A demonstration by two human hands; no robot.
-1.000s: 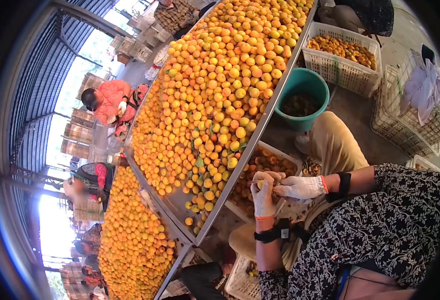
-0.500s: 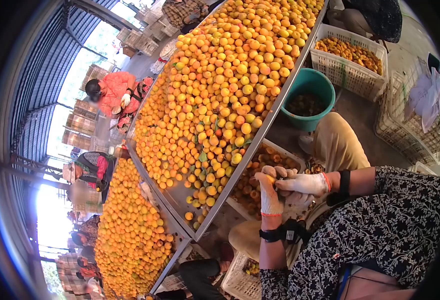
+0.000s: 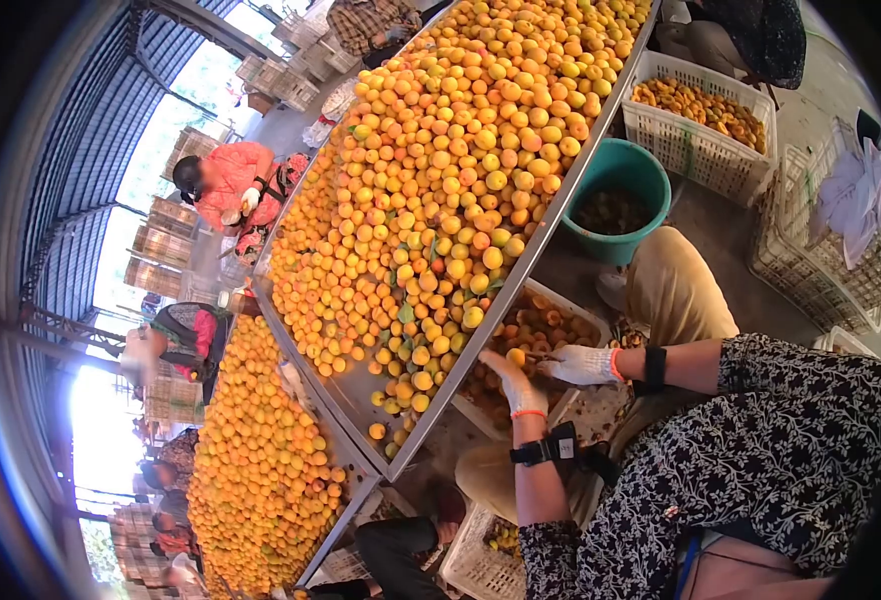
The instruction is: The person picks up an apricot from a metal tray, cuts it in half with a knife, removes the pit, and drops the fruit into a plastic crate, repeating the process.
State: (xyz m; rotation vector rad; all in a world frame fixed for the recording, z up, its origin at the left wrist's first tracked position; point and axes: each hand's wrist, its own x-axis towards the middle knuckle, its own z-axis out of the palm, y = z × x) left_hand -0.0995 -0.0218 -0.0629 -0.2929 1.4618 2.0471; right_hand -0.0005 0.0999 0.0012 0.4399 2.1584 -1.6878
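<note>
Both my hands wear white gloves with orange cuffs and are close together above a white crate [image 3: 571,408] of orange fruit. My left hand [image 3: 514,388], the lower one in the view, holds a yellow-orange apricot [image 3: 517,357] near its fingertips. My right hand [image 3: 583,366] reaches in from the other side, fingers pinched together beside the apricot. Whatever small thing lies between its fingertips is too blurred to name. Alongside my hands, a metal-rimmed sorting table [image 3: 531,262] carries a large heap of apricots [image 3: 461,150].
A teal bucket [image 3: 616,155] with dark contents stands beside my knee. Beyond it is a white crate of orange fruit pieces [image 3: 701,115], near stacked crates [image 3: 811,250] topped with a pale plastic bag [image 3: 861,190]. Co-workers [image 3: 236,185] sit across the table.
My hands have moved apart and slightly left, over the crate. The left fingers have stretched out more, and an apricot now shows between the hands.
</note>
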